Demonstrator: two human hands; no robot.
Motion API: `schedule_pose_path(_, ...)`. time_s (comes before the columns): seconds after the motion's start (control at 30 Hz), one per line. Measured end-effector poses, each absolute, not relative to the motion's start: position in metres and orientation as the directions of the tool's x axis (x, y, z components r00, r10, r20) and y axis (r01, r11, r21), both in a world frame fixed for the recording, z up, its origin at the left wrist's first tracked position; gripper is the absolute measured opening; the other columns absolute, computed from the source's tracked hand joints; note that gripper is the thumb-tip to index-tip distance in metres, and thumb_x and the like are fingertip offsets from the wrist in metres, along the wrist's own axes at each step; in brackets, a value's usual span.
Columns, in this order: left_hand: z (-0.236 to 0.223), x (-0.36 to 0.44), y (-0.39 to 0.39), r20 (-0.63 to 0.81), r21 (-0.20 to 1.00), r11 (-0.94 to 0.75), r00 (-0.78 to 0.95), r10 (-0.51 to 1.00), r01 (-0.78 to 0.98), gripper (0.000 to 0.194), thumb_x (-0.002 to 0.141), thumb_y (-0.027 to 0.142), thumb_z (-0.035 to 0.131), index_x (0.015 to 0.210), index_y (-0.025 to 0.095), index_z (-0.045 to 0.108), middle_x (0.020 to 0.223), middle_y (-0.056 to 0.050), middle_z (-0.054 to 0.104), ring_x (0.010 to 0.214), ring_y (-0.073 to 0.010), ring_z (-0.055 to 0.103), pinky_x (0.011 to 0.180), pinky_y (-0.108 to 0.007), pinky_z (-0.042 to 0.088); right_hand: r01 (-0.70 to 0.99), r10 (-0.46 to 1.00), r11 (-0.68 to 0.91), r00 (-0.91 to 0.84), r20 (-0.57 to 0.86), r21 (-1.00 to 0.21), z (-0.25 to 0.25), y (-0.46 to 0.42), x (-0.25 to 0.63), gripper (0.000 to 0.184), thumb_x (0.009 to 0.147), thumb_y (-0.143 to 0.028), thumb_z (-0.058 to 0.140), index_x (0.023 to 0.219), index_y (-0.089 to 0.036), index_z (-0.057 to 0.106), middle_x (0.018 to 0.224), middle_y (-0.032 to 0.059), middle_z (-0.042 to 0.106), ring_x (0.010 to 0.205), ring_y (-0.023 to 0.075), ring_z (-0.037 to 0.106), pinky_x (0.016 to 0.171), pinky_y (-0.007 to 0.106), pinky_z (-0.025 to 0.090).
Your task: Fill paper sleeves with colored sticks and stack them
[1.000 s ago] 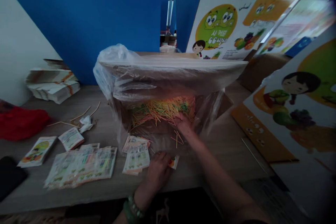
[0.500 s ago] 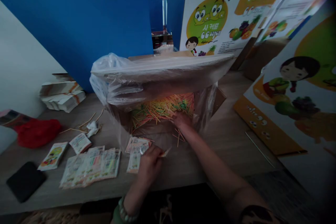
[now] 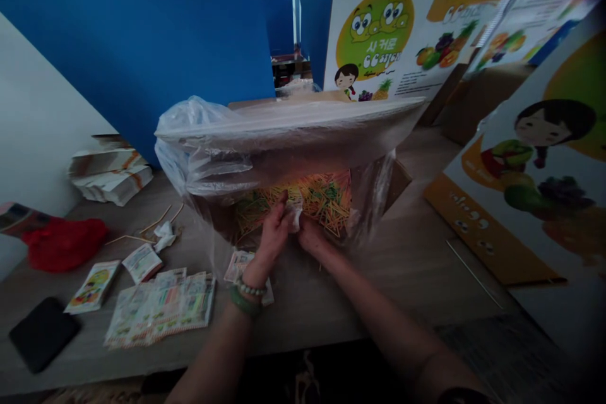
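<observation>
In front of me a cardboard box [image 3: 402, 180] lies with its opening towards me, lined with a clear plastic bag [image 3: 189, 139]. Many thin yellow, orange and green sticks [image 3: 331, 199] fill it inside. My left hand [image 3: 272, 233], with beads and a green bangle at the wrist, grips a small whitish packet [image 3: 294, 218] at the opening. My right hand [image 3: 311, 238] is closed against the packet's right side; whatever its fingers hold is hidden. Under my left wrist lie a few flat packets [image 3: 237, 263], partly covered.
Filled clear packets [image 3: 161, 306] lie overlapping at the left, near a printed pouch [image 3: 93, 287], a black flat object [image 3: 45, 333] and a red bag [image 3: 66, 243]. Stacked white cartons [image 3: 111, 173] stand farther back. Large printed boxes [image 3: 511, 202] stand at the right, near a loose thin stick [image 3: 473, 273].
My right hand has drawn back from the sticks towards me. My left hand has risen from the table packets to the box opening, bringing a packet up to meet it.
</observation>
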State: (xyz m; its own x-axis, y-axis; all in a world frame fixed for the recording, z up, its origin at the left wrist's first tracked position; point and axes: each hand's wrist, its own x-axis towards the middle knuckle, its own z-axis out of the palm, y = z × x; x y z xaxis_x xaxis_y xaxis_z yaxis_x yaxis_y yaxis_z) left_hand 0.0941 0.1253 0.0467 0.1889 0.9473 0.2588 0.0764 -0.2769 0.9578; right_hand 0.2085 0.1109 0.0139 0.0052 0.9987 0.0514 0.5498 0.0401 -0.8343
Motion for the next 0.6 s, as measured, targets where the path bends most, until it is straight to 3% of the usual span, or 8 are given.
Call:
schedule_pose_path(0.13, 0.029, 0.103, 0.126, 0.333, 0.858, -0.418, 0.298, 0.895, 0.298, 0.033, 0.084, 0.015, 0.050, 0.112, 0.014, 0.067, 0.130, -0.016, 0.065, 0.127, -0.0251, 0.057, 0.112, -0.044, 0.041, 0.629, 1.000, -0.025, 0.011, -0.024, -0.777, 0.012, 0.119, 0.207, 0.029, 0.093, -0.026, 0.046, 0.107, -0.019, 0.070, 0.101, 0.0101, 0.075, 0.097, 0.0243, 0.066, 0.091, 0.033, 0.049)
schedule_pose_path(0.23, 0.023, 0.100, 0.119, 0.316, 0.838, -0.415, 0.306, 0.898, 0.354, 0.032, 0.080, 0.012, 0.052, 0.107, 0.015, 0.070, 0.122, -0.014, 0.069, 0.119, -0.0259, 0.061, 0.108, -0.044, 0.044, 0.561, 1.000, 0.020, -0.007, 0.019, -0.828, 0.004, 0.122, 0.206, 0.030, 0.092, -0.024, 0.044, 0.106, -0.021, 0.070, 0.098, 0.0080, 0.075, 0.095, 0.0226, 0.066, 0.091, 0.033, 0.050)
schedule_pose_path(0.3, 0.023, 0.097, 0.116, 0.273, 0.894, -0.349, 0.275, 0.922, 0.282, 0.024, 0.081, 0.016, 0.057, 0.099, 0.017, 0.072, 0.111, -0.011, 0.074, 0.110, -0.0255, 0.065, 0.103, -0.043, 0.048, 0.486, 0.999, 0.046, -0.003, 0.051, -0.873, -0.003, 0.123, 0.205, 0.030, 0.091, -0.022, 0.044, 0.105, -0.022, 0.070, 0.098, 0.0063, 0.075, 0.094, 0.0211, 0.067, 0.091, 0.032, 0.051)
schedule_pose_path(0.37, 0.025, 0.095, 0.116, 0.198, 0.971, -0.222, 0.218, 0.956, 0.090, 0.021, 0.082, 0.026, 0.061, 0.097, 0.017, 0.073, 0.102, -0.008, 0.076, 0.100, -0.0239, 0.068, 0.096, -0.041, 0.052, 0.427, 0.996, 0.073, 0.010, 0.085, -0.901, -0.010, 0.122, 0.206, 0.031, 0.088, -0.021, 0.044, 0.105, -0.022, 0.070, 0.101, 0.0048, 0.074, 0.096, 0.0200, 0.066, 0.092, 0.032, 0.051)
schedule_pose_path(0.47, 0.031, 0.092, 0.119, 0.094, 0.985, -0.070, 0.152, 0.984, -0.156, 0.032, 0.080, 0.036, 0.067, 0.105, 0.017, 0.073, 0.102, -0.007, 0.076, 0.095, -0.0225, 0.070, 0.092, -0.039, 0.053, 0.297, 0.986, 0.118, 0.077, 0.147, -0.947, -0.020, 0.119, 0.209, 0.031, 0.083, -0.021, 0.046, 0.104, -0.022, 0.069, 0.103, 0.0030, 0.073, 0.098, 0.0200, 0.065, 0.092, 0.034, 0.051)
schedule_pose_path(0.6, 0.037, 0.090, 0.119, 0.082, 0.996, -0.090, 0.344, 0.935, 0.006, 0.025, 0.071, 0.033, 0.077, 0.091, 0.019, 0.078, 0.102, -0.007, 0.077, 0.102, -0.0259, 0.068, 0.097, -0.039, 0.051, 0.125, 0.976, 0.140, 0.147, 0.158, -0.982, -0.029, 0.117, 0.210, 0.013, 0.075, -0.026, 0.057, 0.081, -0.021, 0.067, 0.084, 0.0053, 0.071, 0.082, 0.0225, 0.063, 0.081, 0.036, 0.052)
